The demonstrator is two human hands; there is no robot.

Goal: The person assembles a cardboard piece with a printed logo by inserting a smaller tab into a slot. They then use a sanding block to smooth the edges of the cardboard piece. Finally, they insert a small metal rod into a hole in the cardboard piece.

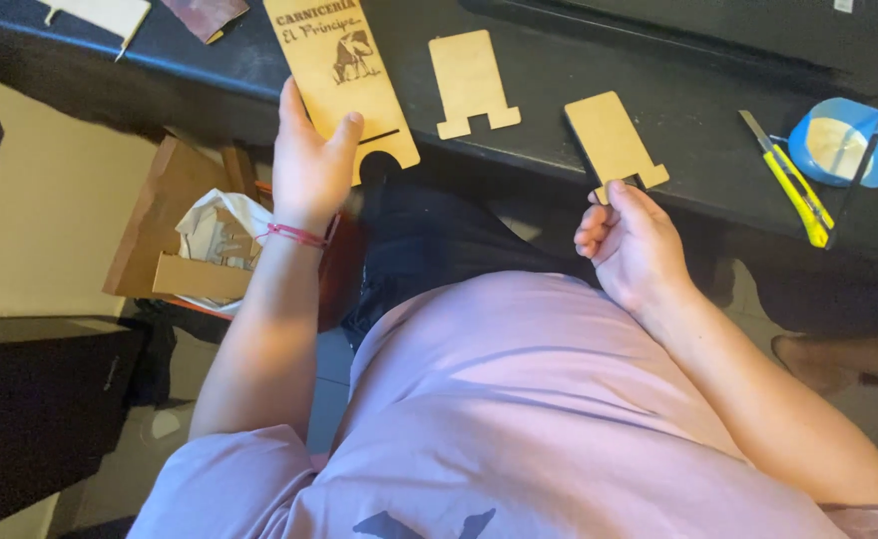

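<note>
1. The light is dim and warm, and it falls from above and ahead of the person.
2. The black counter (678,120) swallows most of it; only a faint sheen runs along its near edge.
3. The pale wooden pieces stand out brightly against that dark surface, with no blown-out glare.
4. The blue lid (846,142) shows a soft reflection on its pale centre.
5. Deep shadow fills the space under the counter and the upper left corner.
6. The left hand (309,165) and right hand (634,245) are evenly lit and slightly soft.
7. Detail is grainy throughout, and the far right edge looks murky.
</note>
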